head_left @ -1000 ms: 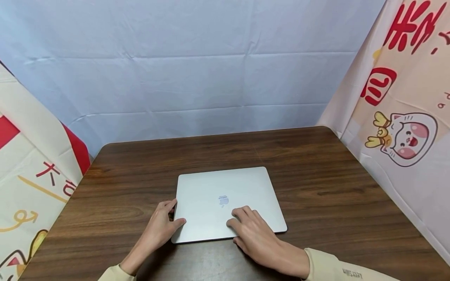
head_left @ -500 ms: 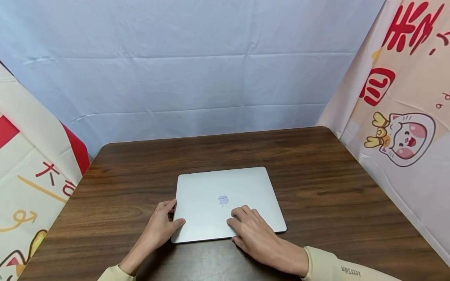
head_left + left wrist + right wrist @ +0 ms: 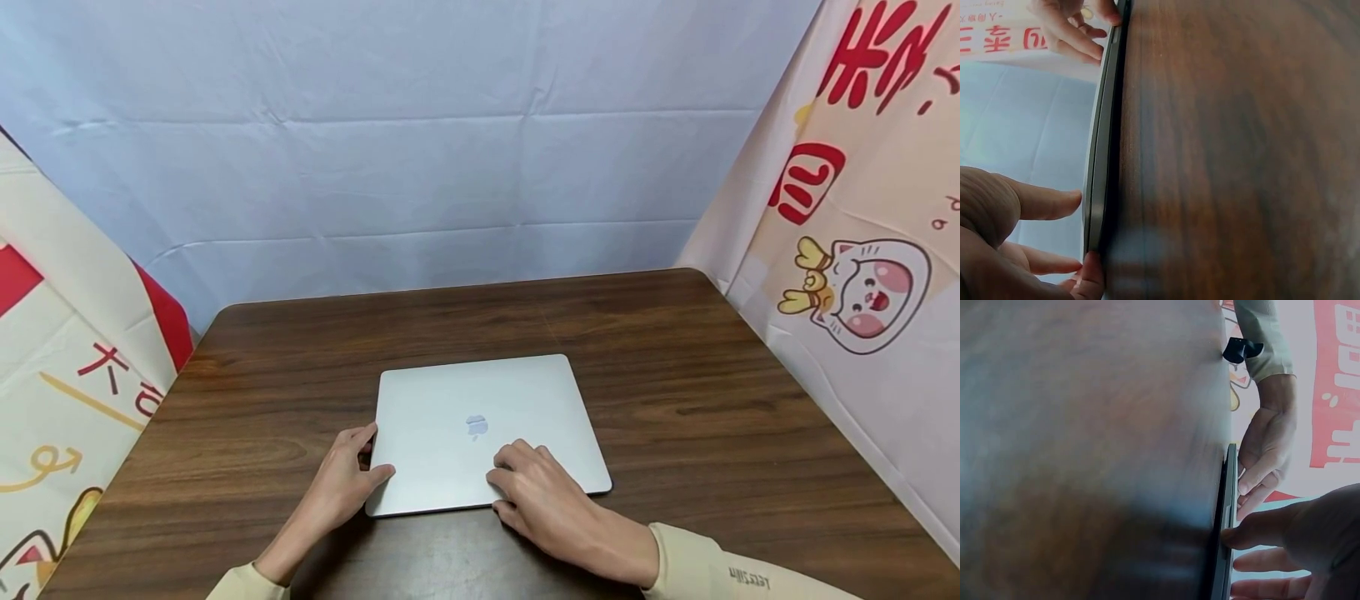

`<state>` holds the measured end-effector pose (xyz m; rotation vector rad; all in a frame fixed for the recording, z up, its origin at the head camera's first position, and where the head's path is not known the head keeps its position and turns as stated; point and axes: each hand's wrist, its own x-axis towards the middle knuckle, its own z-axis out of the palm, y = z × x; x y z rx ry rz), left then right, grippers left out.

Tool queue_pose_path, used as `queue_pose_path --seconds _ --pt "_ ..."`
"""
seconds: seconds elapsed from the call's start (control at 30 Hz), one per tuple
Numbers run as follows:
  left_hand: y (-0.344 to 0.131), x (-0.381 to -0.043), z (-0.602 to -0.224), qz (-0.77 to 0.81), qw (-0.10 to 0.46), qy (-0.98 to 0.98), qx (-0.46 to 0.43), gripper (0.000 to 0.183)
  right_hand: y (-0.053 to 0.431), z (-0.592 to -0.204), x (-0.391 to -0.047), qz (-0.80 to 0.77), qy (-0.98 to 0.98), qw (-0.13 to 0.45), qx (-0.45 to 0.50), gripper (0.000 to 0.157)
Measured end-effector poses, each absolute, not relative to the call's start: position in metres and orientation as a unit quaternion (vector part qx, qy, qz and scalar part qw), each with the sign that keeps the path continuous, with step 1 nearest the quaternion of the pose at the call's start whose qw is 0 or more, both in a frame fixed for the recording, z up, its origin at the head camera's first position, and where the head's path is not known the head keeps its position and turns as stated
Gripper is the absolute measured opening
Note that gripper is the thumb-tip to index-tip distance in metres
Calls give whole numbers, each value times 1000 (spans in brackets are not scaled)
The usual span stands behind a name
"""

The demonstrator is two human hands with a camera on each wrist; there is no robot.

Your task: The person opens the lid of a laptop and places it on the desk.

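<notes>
left hand (image 3: 341, 487) — thumb on laptop (image 3: 480, 412) corner | right hand (image 3: 536, 500) — fingers on lid

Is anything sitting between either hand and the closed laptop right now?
Nothing visible. The left hand touches the laptop at its front left corner, and the right hand rests its fingers on the lid near the front edge.
</notes>
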<state>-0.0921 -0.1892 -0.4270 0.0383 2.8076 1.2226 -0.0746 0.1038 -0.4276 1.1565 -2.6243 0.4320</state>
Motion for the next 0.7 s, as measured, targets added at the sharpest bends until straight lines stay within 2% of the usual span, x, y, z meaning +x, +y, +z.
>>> queue_pose_path --seconds 0.7 --pt "-191 -92 -428 405 47 913 7 63 103 -424 -81 109 -881 142 437 19"
